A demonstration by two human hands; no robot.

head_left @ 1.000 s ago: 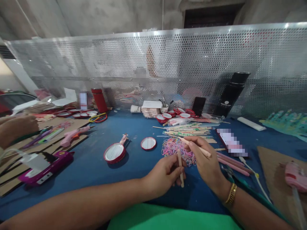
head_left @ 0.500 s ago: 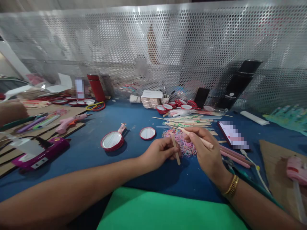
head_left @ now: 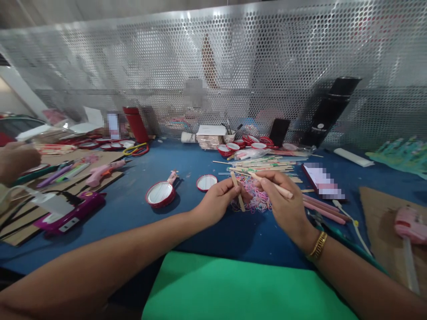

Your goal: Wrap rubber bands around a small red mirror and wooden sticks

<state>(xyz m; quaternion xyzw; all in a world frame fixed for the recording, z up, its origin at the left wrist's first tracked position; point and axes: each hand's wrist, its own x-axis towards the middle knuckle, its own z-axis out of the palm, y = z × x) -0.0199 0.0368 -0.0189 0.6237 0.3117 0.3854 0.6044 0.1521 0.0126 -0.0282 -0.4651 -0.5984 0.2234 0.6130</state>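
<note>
My left hand (head_left: 220,198) pinches a flat wooden craft stick (head_left: 243,205), which tilts upright between thumb and fingers. In my right hand (head_left: 288,209) is a pale pen-like tool (head_left: 284,192), gripped as one writes, its tip pointing left towards the stick. Whether the tip touches the stick I cannot tell. Behind both hands lies a heap of pink and purple rubber bands (head_left: 263,203). Left of my hands rest a red-rimmed round lid (head_left: 206,182) and another round lid (head_left: 159,194) with a short neck attached.
Wooden sticks (head_left: 267,166) and more red lids (head_left: 258,146) lie behind. Pink rods (head_left: 328,212), a phone (head_left: 322,182) and a pink glue gun (head_left: 408,224) are right. Left are a purple power strip (head_left: 71,215), another glue gun (head_left: 98,174) and another person's hand (head_left: 16,162).
My left hand and the craft stick have risen slightly, and the stick sits a little further left. My right hand still grips the pale tool. The whole view has shifted a little.
</note>
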